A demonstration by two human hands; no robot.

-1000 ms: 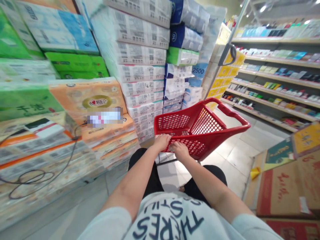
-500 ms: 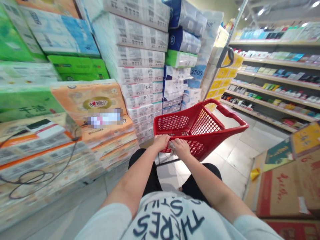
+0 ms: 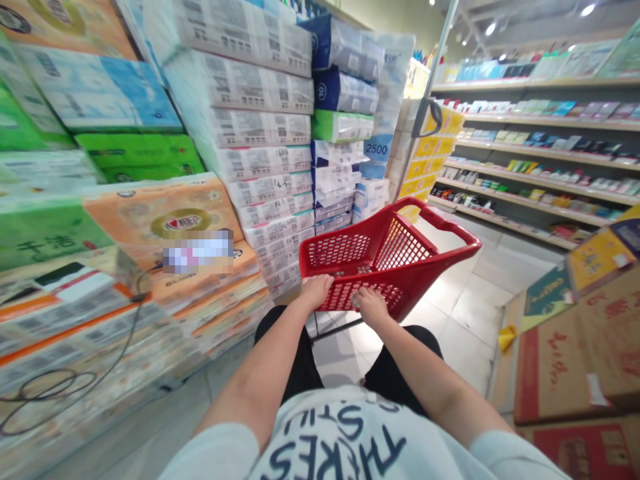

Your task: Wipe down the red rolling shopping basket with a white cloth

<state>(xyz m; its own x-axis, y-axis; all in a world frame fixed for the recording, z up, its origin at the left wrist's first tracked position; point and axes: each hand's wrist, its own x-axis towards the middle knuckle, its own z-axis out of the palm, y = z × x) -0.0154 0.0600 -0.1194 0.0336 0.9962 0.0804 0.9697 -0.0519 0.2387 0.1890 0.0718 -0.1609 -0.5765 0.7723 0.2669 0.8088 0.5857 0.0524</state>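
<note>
A red plastic shopping cart [image 3: 420, 283] with perforated sides stands in front of me at a slant, its handle toward the upper right. My left hand [image 3: 316, 291] is closed over the near corner of its rim. Against the near side wall, a little below the rim, is my right hand [image 3: 371, 305], its fingers curled around a small crumpled greyish rag [image 3: 356, 301]. Most of the rag is hidden by the fingers. Through the lattice, the visible inside of the basket shows only red plastic.
Stacked tissue packs [image 3: 195, 227] rise on the left, with a black cable [image 3: 55, 383] lying over them. White wrapped packs [image 3: 270, 127] form a tall stack behind the cart. Cardboard boxes [image 3: 555, 373] stand at right, and stocked shelves [image 3: 540, 123] farther back.
My right hand has shifted right along the cart's side, away from my left hand, which keeps the rim. Less of the rag shows. The view has turned slightly right.
</note>
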